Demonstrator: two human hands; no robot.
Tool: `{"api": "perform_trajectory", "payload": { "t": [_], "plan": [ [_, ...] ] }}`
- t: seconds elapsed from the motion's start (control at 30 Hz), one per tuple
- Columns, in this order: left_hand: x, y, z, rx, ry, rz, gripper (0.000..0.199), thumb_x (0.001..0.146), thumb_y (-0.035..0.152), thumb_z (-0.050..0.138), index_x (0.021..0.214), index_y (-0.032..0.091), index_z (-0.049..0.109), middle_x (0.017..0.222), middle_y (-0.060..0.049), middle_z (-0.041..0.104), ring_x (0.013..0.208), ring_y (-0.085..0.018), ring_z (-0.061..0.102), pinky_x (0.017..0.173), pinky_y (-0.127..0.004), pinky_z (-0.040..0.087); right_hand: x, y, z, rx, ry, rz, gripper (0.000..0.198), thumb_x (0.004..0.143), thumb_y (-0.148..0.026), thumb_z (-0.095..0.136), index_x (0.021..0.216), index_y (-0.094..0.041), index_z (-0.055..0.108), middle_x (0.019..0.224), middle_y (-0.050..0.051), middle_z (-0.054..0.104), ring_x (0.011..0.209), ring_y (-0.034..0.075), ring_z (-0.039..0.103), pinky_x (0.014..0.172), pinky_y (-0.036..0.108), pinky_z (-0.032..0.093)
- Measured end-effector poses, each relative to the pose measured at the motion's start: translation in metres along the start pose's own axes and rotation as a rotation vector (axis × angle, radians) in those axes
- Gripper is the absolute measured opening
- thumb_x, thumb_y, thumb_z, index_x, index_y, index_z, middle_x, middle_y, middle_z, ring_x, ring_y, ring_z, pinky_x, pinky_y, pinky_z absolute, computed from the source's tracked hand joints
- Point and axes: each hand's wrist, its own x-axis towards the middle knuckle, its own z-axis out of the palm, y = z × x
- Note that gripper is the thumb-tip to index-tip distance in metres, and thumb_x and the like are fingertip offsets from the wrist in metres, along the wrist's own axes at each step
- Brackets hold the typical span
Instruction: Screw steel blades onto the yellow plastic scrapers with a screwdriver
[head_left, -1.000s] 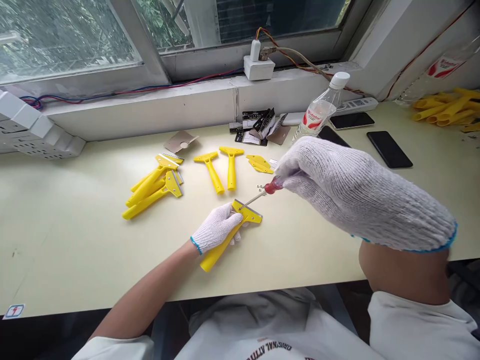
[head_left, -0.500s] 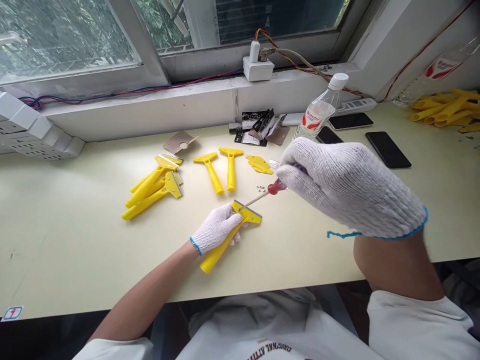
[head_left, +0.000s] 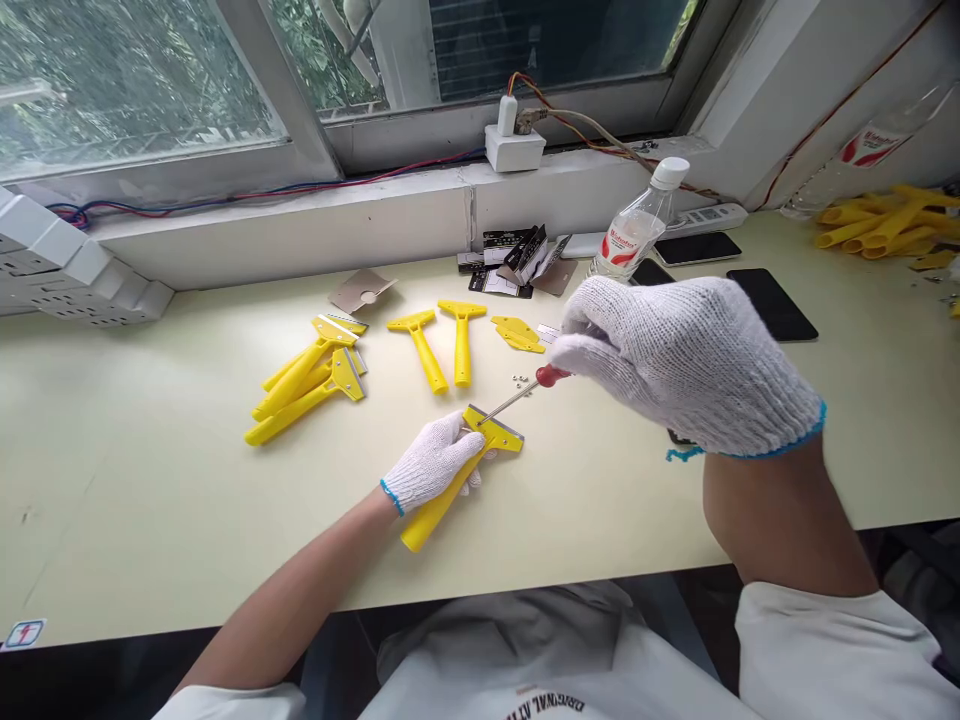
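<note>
My left hand (head_left: 435, 462), in a white knit glove, is closed round the neck of a yellow scraper (head_left: 442, 508) just above the table. Its wide head points away from me and carries a blade along the edge. My gloved right hand (head_left: 675, 355) grips a screwdriver (head_left: 547, 376) with a red handle, most of which the fingers hide. The shaft slants down to the left, its tip at a screw on the scraper's head. Several tiny screws or nuts (head_left: 520, 381) lie just beyond. Yellow plates (head_left: 517, 334) and two more scraper handles (head_left: 462, 345) rest farther back.
Several scrapers with blades (head_left: 307, 380) are piled at left. Behind stand torn card packaging (head_left: 525, 260) and a water bottle (head_left: 628, 235). Phones (head_left: 772, 305) lie at right, near a heap of yellow handles (head_left: 885, 220). A white power adapter (head_left: 514, 147) sits on the sill.
My right hand has turned slightly at the wrist, with the screwdriver tip still on the scraper's head. My left hand keeps the scraper in nearly the same place.
</note>
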Motion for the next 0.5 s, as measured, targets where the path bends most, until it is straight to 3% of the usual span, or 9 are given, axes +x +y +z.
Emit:
{"api": "perform_trajectory", "payload": {
  "t": [0.07,0.17,0.33,0.4,0.5],
  "plan": [
    [0.000,-0.001,-0.001,-0.007,-0.005,-0.007,0.025,0.106,0.042,0.059,0.109,0.018,0.064,0.092,-0.008,0.077,0.062,-0.018,0.076,0.054,-0.028,0.063,-0.001,0.002,0.000,-0.028,0.020,-0.054,0.020,0.108,-0.039,0.060,0.099,-0.023,0.068,0.077,0.002,0.071,0.066,0.021,0.068,0.062,0.034,0.048],
    [0.000,-0.001,-0.001,-0.013,-0.009,-0.011,0.025,0.105,0.042,0.059,0.108,0.018,0.064,0.089,-0.008,0.078,0.060,-0.018,0.075,0.054,-0.027,0.062,0.000,0.002,-0.005,0.213,-0.037,-0.197,0.011,0.107,-0.026,0.057,0.103,-0.025,0.067,0.095,0.005,0.075,0.084,0.022,0.070,0.075,0.036,0.055],
    [-0.002,0.004,0.001,-0.005,0.021,0.009,0.027,0.104,0.042,0.061,0.114,0.018,0.066,0.092,-0.008,0.078,0.061,-0.018,0.075,0.052,-0.027,0.061,0.000,-0.007,-0.010,0.461,-0.078,-0.344,0.023,0.098,-0.008,0.055,0.105,-0.027,0.066,0.101,0.004,0.072,0.100,0.024,0.069,0.091,0.042,0.059],
    [-0.002,0.005,0.001,-0.011,0.019,0.006,0.026,0.103,0.042,0.062,0.113,0.018,0.066,0.091,-0.008,0.078,0.061,-0.018,0.075,0.052,-0.027,0.061,0.001,-0.011,-0.006,0.417,-0.052,-0.310,0.018,0.096,-0.012,0.059,0.106,-0.026,0.066,0.104,0.006,0.073,0.100,0.025,0.071,0.091,0.044,0.059],
    [-0.001,0.004,0.001,-0.031,0.013,-0.001,0.025,0.103,0.042,0.062,0.109,0.018,0.065,0.096,-0.009,0.079,0.061,-0.017,0.075,0.052,-0.028,0.062,0.000,-0.012,0.003,0.231,0.037,-0.125,0.012,0.100,-0.030,0.068,0.110,-0.022,0.066,0.102,0.008,0.073,0.084,0.024,0.072,0.079,0.039,0.059]
  ]
}}
